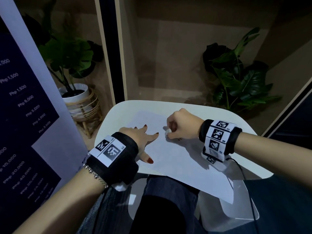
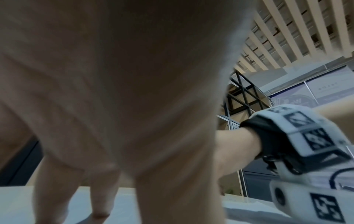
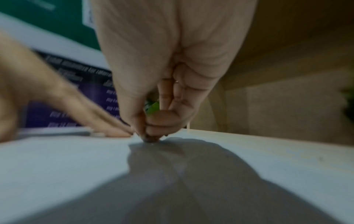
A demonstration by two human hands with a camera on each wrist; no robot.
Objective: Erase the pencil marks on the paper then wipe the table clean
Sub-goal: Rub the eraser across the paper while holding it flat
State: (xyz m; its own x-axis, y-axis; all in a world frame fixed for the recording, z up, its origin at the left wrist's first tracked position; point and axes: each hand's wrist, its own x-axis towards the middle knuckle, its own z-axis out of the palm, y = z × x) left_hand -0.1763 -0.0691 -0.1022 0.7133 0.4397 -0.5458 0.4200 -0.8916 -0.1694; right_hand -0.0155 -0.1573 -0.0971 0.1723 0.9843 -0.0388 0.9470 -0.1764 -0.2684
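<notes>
A white sheet of paper (image 1: 170, 154) lies across the small white table (image 1: 236, 125), its near corner hanging over the front edge. My left hand (image 1: 143, 137) lies flat on the paper's left part, fingers spread and straight. My right hand (image 1: 179, 125) is curled round a small white eraser (image 1: 167, 131) and holds it down on the paper just right of the left fingertips. In the right wrist view the pinching fingers (image 3: 153, 121) meet the paper (image 3: 57, 166); the eraser itself is hidden there. Pencil marks are too faint to make out.
A potted plant in a wicker stand (image 1: 79, 98) is on the floor at the left, another plant (image 1: 236, 78) behind the table at the right. A dark price banner (image 1: 25, 115) stands close on the left. My knees are under the table's front edge.
</notes>
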